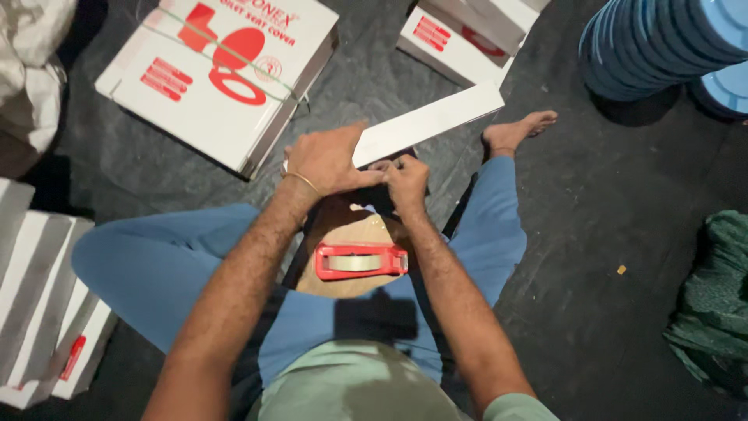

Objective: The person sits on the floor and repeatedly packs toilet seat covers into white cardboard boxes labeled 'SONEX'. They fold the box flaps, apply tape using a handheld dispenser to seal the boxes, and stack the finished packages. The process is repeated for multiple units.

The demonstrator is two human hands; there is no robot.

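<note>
Flap axis: white cardboard flap (pixel 428 123) runs lower-left to upper-right.
Left hand (pixel 327 160): fingers clamped on flap.
Right hand (pixel 405 181): pinching its near edge.
Room: dark floor (pixel 592 257) open rightward; red tape dispenser (pixel 360 260) in lap.

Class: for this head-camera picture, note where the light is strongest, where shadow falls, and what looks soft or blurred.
Head view: light is strongest on the white flap and the box top; shadow pools under the tape dispenser on the lap and beside the blue stack; the left hand and right hand look slightly soft.

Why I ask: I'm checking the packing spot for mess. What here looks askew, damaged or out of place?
Little stands out. A small tan scrap lies loose on the dark floor sheet, and the strapped white carton sits askew.
</note>
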